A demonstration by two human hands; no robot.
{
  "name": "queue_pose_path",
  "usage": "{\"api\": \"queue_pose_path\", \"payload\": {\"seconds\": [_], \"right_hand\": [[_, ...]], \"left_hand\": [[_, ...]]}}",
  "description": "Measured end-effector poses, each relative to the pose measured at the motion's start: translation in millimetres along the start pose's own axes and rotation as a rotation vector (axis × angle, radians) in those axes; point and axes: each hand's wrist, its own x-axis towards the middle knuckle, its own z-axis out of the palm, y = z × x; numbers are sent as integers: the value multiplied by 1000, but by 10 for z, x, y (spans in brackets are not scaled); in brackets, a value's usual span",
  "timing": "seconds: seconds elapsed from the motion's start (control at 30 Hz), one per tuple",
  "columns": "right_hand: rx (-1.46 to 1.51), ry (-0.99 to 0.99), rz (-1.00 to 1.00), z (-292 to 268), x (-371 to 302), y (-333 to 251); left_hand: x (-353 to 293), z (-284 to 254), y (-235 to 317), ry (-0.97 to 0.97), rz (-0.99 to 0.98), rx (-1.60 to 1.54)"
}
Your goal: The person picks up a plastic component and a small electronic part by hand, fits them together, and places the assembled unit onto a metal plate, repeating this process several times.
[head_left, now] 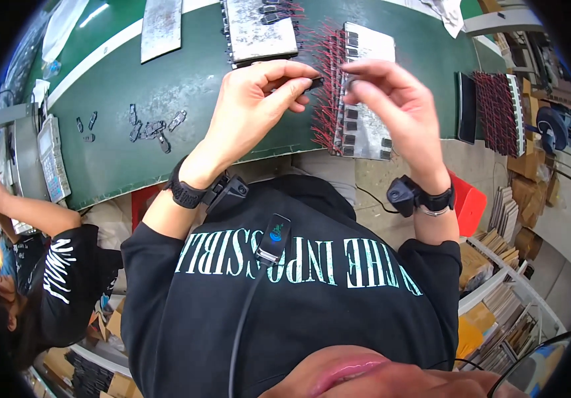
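Observation:
My left hand (259, 96) pinches a small black part (314, 84) between thumb and fingertips, above the green table (212, 129). My right hand (398, 99) hovers over a pale, worn board (371, 46), its thumb and forefinger apart and slightly blurred. Small black parts (350, 126) line this board's left side, with thin red wires (325, 123) sticking out toward the left. Fingers partly cover the middle of the row. Further back lies another pale board (259, 30), with black parts along its edges and a few on top.
Loose black parts (154, 128) lie scattered on the table's left. A bare plate (161, 30) rests at the back, a calculator-like keypad device (52, 159) at the left edge. Another red-wired board (498, 113) stands right. A red stool (468, 202) is below; a co-worker's arm (36, 212) shows left.

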Motion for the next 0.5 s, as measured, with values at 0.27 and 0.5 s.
{"api": "queue_pose_path", "payload": {"seconds": [0.27, 0.5], "right_hand": [[4, 7, 157, 159, 174, 117], [-9, 33, 163, 97, 417, 11]], "left_hand": [[122, -106, 146, -78, -180, -217], [206, -132, 235, -76, -223, -361]]}}
